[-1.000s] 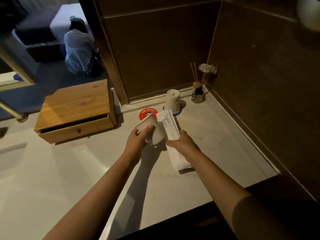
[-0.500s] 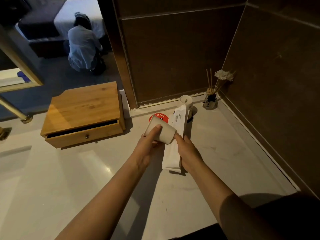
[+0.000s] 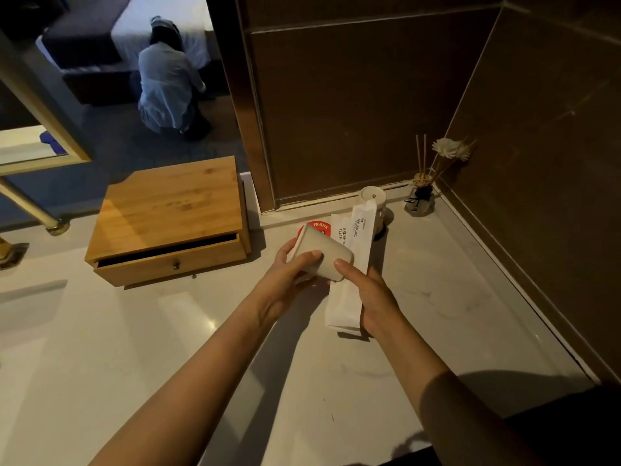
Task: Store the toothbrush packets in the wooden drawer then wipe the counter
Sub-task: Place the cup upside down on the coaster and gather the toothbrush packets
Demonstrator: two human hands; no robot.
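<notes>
My left hand [image 3: 289,280] grips a white cup [image 3: 324,253] held on its side above the pale counter [image 3: 168,348]. My right hand [image 3: 369,297] holds two long white toothbrush packets [image 3: 349,287] printed "BRUSHING TEETH", their tops fanned toward the back wall; its forefinger touches the cup's end. The wooden drawer box [image 3: 168,213] stands at the left back of the counter, its drawer [image 3: 168,260] pulled out a small way with a dark gap showing.
A red round coaster [image 3: 317,228] lies behind the cup. A second white cup [image 3: 373,200] and a reed diffuser with a flower [image 3: 423,193] stand in the back right corner. Dark walls close the back and right. A mirror reflects a kneeling person [image 3: 168,85].
The packets stand more upright in my right hand and are fanned into two. The cup stays tipped in my left hand. My view has come closer to the counter.
</notes>
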